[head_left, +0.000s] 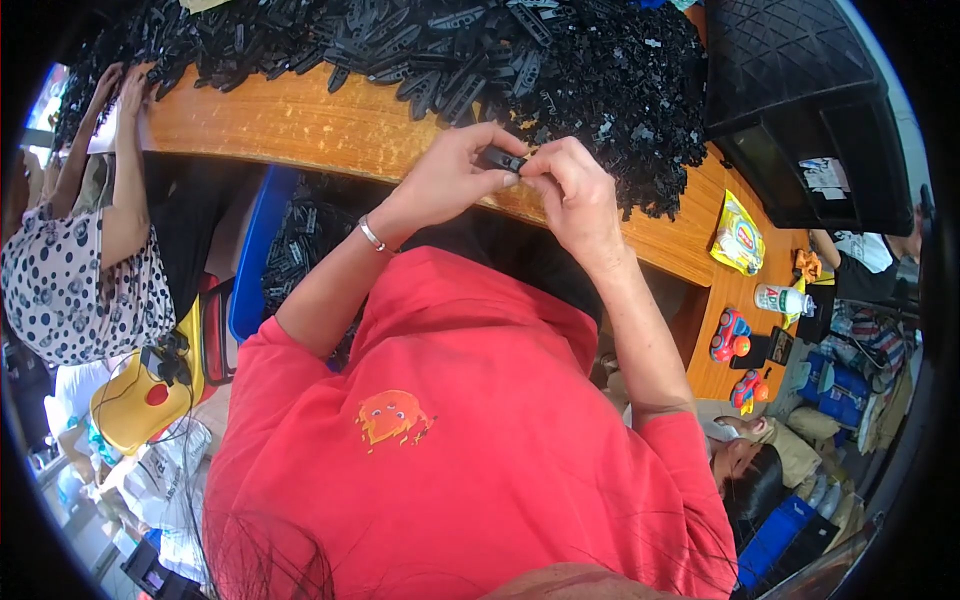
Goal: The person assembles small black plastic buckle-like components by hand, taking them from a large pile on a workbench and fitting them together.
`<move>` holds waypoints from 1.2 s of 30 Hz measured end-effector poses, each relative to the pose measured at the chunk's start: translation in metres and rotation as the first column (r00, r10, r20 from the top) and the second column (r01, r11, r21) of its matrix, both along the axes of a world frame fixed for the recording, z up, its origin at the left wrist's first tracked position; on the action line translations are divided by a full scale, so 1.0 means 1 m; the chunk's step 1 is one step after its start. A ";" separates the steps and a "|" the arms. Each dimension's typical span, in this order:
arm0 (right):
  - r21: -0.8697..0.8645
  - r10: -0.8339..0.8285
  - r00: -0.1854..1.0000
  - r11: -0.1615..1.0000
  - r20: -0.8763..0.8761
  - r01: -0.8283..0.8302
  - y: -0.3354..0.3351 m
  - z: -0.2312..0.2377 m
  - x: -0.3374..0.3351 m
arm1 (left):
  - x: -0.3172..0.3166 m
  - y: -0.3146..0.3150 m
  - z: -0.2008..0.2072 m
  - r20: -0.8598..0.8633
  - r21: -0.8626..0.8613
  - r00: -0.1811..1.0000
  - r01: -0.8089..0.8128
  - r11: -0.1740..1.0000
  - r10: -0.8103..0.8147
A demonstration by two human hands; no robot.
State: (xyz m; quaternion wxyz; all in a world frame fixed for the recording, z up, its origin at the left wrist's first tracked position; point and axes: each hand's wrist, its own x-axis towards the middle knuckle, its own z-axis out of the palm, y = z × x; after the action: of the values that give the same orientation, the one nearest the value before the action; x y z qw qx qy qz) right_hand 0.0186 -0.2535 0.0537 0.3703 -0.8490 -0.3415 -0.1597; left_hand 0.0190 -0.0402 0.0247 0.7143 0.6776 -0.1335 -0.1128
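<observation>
Between the thumb and fingers of my left hand [448,172] is a small, long black plastic part [501,158], held just above the table's near edge. My right hand [580,195] is closed in a pinch at the right end of this part; whatever lies between its fingertips is hidden. Beyond my hands, a heap of long black plastic pieces [430,45] covers the far side of the table. To its right spreads a pile of much smaller black pieces [640,110].
The wooden table [290,120] runs across in front of me. A blue bin [247,265] of black parts stands low at left. On the right are a black crate [800,130], a yellow packet [738,238], a bottle [780,299] and toy cars [728,335]. A co-worker's hands [130,88] reach in at far left.
</observation>
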 end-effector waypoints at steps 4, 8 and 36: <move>0.041 0.006 0.948 0.999 -0.319 0.008 0.003 -0.001 -0.009 | -0.013 0.013 -0.007 -0.054 -0.068 0.997 0.057 0.996 -0.061; 0.076 -0.090 0.676 0.974 -0.731 0.212 0.013 -0.021 -0.018 | -0.042 0.019 -0.003 0.119 0.182 0.993 -0.005 0.983 -0.017; -0.490 -0.408 0.913 0.799 -0.015 0.349 -0.015 -0.041 0.013 | 0.046 0.018 -0.021 0.686 0.544 0.700 -0.674 0.500 0.199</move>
State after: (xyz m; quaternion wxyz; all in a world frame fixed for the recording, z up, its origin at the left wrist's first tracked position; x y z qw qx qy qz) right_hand 0.0320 -0.2684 0.0130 0.1302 -0.9725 -0.1705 -0.0903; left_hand 0.0652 -0.0224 0.0040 0.2908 0.9247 -0.0818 0.2319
